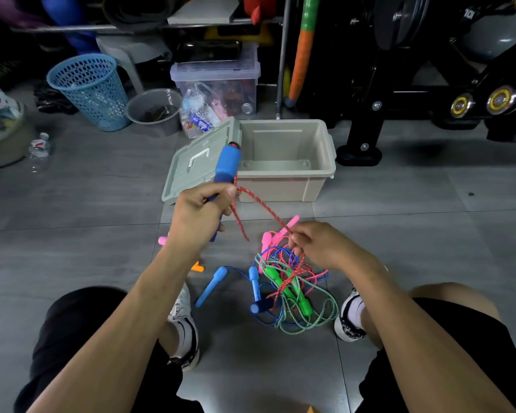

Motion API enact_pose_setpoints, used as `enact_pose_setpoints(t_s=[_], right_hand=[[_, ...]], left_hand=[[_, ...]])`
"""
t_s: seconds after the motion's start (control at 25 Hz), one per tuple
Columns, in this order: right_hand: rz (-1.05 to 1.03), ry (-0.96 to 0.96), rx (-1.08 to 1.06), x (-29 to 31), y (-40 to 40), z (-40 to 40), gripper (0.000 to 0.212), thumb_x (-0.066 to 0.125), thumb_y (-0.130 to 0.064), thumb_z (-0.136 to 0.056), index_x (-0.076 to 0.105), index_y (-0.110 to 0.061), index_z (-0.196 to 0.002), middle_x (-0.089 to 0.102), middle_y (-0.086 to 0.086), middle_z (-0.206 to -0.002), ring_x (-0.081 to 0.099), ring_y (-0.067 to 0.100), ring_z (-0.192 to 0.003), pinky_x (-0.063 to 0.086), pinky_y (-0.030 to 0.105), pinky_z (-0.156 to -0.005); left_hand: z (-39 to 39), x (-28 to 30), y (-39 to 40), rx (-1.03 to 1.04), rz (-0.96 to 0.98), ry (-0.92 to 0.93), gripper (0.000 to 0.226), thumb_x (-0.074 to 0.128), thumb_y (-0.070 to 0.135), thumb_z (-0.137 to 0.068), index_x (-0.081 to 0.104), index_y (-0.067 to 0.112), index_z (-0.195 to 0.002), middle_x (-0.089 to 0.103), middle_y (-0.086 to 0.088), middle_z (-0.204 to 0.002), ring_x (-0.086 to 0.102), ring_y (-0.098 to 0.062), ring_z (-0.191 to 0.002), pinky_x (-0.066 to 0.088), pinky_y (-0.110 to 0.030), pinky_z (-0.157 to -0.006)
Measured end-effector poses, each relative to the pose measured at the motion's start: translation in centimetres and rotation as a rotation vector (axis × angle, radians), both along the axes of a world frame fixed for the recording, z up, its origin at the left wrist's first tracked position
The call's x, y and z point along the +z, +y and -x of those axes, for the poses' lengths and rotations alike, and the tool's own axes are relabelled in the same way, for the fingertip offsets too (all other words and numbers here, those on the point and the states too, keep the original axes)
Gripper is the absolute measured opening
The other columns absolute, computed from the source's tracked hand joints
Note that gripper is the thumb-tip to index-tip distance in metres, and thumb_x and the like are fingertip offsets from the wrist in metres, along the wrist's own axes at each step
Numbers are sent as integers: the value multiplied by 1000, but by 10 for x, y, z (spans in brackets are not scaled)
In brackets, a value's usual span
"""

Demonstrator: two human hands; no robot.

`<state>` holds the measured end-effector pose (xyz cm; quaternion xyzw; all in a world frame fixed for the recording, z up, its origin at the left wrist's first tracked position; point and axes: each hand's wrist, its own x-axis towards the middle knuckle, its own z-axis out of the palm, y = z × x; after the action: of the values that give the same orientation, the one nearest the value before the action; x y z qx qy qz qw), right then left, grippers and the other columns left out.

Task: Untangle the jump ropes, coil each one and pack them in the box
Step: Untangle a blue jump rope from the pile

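My left hand (201, 211) grips a blue jump-rope handle (227, 163) and holds it up in front of the beige box (319, 162). A red braided rope (262, 205) runs from that hand down to my right hand (318, 244), which pinches it above the tangle. The tangle (292, 290) of blue, pink, green and red ropes lies on the floor between my feet, with green handles (283, 286), blue handles (210, 286) and pink handles (268, 238) in it. The box stands open with nothing inside; its lid (191, 168) leans against its left side.
A blue mesh basket (88, 87), a grey bucket (154, 110) and a clear storage bin (218, 81) stand behind the box. Black exercise equipment (429, 84) fills the back right. A plastic bottle (39, 150) lies at left. My shoes (185, 323) flank the tangle.
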<state>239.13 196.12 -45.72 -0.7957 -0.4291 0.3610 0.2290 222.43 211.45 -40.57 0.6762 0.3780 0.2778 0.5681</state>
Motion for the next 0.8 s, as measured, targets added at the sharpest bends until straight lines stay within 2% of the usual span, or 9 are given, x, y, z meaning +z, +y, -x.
enact_pose_setpoints(t_s=[0.08,0.16,0.24,0.32,0.4,0.52,0.6,0.72,0.8], right_hand=[[-280,-18,-101,11,2,0,29,44,-20,-101,59,-31,-79,61,-3,-67,59,13,-66,49,31,-64],[-577,30,-197,27,2,-1,22,47,-31,-98,65,-36,-86,58,8,-66,53,21,-60,46,31,-56],[-641,63,-171,36,-1,0,22,49,-37,-96,68,-45,-89,62,11,-73,55,29,-65,46,34,-57],[-537,0,-58,33,-2,5,23,52,-30,-98,68,-42,-86,65,9,-75,56,29,-68,45,37,-60],[-468,-72,43,29,0,11,21,54,-22,-98,67,-28,-83,60,5,-67,50,21,-61,42,38,-59],[-474,-40,25,24,1,12,21,53,-26,-97,63,-29,-79,51,-7,-59,44,8,-54,38,30,-55],[-399,44,-37,15,-1,7,22,49,-27,-98,63,-31,-81,58,-8,-64,56,13,-59,48,33,-61],[-93,116,-31,-5,-4,5,30,43,-20,-102,59,-26,-77,64,-5,-74,65,18,-78,54,44,-82],[65,63,-19,-13,-5,2,32,40,-20,-102,58,-26,-76,64,-5,-78,65,20,-86,52,37,-83]], left_hand=[[3,-8,9,32,8,230,28,65,18,-89,74,35,-68,62,-1,-71,51,-16,-61,46,-22,-50],[5,-19,13,-132,-65,598,21,66,20,-87,72,32,-71,64,-3,-75,53,-19,-66,47,-25,-63],[3,-25,5,-328,-116,707,8,71,23,-84,74,30,-80,63,1,-76,54,-16,-68,46,-22,-68],[-1,-22,-5,-395,-122,501,7,75,26,-81,74,29,-87,62,9,-71,51,-7,-59,43,-16,-60],[-4,-17,-12,-415,-125,270,11,76,27,-81,77,27,-92,61,17,-66,48,1,-50,40,-10,-50],[-10,-14,-16,-444,-269,200,8,74,22,-83,77,21,-90,63,17,-75,54,3,-63,39,-10,-61],[-14,-11,-18,-351,-274,156,6,72,16,-84,74,22,-83,63,7,-79,53,-2,-65,41,-18,-64],[-10,-5,-11,-142,-95,7,20,69,12,-87,73,28,-75,61,8,-68,50,-6,-58,46,-22,-49],[-6,-3,-6,-76,-23,-32,25,69,15,-87,74,33,-72,58,11,-61,51,-5,-57,48,-22,-46]])
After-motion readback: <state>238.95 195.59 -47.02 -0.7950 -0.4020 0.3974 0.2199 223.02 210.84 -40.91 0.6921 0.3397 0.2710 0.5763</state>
